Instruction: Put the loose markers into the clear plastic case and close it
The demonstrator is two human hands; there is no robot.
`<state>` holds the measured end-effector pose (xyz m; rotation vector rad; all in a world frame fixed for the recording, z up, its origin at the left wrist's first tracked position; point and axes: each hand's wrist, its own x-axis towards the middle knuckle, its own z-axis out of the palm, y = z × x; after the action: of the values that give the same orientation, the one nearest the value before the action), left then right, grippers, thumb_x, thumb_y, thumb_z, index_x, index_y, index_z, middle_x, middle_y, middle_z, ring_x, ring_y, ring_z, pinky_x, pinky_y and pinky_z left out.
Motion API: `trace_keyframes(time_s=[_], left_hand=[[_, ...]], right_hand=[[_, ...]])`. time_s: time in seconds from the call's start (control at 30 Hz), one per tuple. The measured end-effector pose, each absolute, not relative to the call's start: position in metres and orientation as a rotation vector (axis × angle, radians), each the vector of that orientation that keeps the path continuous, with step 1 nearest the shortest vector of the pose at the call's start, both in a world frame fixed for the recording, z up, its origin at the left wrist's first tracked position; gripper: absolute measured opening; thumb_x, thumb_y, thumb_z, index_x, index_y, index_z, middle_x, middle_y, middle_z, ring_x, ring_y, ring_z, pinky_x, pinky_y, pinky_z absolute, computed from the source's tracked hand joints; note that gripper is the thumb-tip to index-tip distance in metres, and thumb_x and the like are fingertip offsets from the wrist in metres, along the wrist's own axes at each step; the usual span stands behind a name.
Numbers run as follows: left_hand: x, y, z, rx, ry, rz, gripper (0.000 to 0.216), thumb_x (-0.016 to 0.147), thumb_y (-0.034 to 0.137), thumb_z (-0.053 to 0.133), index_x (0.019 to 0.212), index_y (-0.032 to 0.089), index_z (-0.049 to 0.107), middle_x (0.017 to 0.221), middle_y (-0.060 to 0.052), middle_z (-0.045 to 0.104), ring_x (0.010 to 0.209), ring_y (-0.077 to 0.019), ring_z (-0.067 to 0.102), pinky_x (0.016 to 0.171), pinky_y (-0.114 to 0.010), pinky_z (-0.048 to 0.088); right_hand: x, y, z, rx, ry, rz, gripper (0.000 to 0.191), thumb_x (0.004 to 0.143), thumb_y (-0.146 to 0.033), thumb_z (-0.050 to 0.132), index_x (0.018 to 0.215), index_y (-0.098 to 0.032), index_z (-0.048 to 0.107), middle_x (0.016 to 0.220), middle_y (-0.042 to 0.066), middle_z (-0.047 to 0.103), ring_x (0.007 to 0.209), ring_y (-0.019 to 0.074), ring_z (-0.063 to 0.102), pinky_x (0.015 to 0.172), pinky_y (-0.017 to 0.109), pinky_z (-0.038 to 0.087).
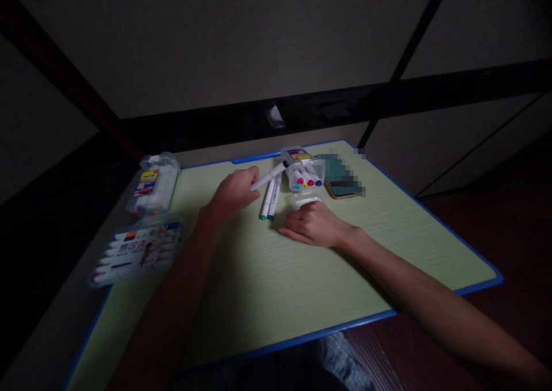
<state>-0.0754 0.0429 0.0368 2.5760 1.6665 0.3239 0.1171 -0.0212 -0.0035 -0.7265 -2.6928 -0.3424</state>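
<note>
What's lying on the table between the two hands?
In the head view, two white markers lie side by side between the left hand and the right hand. The left hand holds a third marker.

A pale green wood-grain table top is edged in blue; white markers are tipped with teal caps.

Pale green table, wood-grain top, blue rim. On it: two white markers side by side near centre. Open clear marker case lying at 1 o'clock of them, coloured caps showing, with its small clear lid just below. Phone touching the case at 3 o'clock. Two more marker packs at 9 o'clock: upper pack and lower pack, overhanging the left rim.
</note>
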Motion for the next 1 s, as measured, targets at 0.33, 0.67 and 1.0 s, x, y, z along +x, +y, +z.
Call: trace_keyframes(time_s=[0.33, 0.67, 1.0], left_hand=[[-0.069, 0.040, 0.040, 2.699, 1.589, 0.375, 0.016, 0.066, 0.010, 0.042, 0.072, 0.016, 0.055, 0.073, -0.003, 0.058, 0.061, -0.0143, 0.049, 0.056, -0.027, 0.034], [-0.067, 0.043, 0.032, 2.812, 1.333, 0.378, 0.017, 0.071, 0.014, 0.043, 0.072, 0.017, 0.059, 0.079, -0.003, 0.059, 0.068, -0.0133, 0.051, 0.061, -0.025, 0.036], [-0.061, 0.042, 0.025, 2.930, 0.984, 0.374, 0.021, 0.077, 0.016, 0.043, 0.086, 0.019, 0.062, 0.090, -0.002, 0.060, 0.080, -0.0123, 0.055, 0.068, -0.024, 0.040]], right_hand=[[0.121, -0.020, -0.002, -0.880, -2.489, -0.419, 0.042, 0.090, -0.032, 0.030, 0.061, -0.017, 0.056, 0.056, -0.001, 0.055, 0.046, 0.0081, 0.039, 0.050, 0.028, 0.018], [0.121, -0.021, 0.000, -1.002, -2.374, -0.370, 0.041, 0.089, -0.032, 0.032, 0.060, -0.015, 0.055, 0.055, -0.001, 0.052, 0.047, 0.0080, 0.036, 0.050, 0.026, 0.020], [0.122, -0.021, -0.001, -1.031, -2.276, -0.303, 0.041, 0.089, -0.038, 0.034, 0.065, -0.014, 0.056, 0.057, 0.000, 0.052, 0.049, 0.0080, 0.038, 0.051, 0.024, 0.022]])
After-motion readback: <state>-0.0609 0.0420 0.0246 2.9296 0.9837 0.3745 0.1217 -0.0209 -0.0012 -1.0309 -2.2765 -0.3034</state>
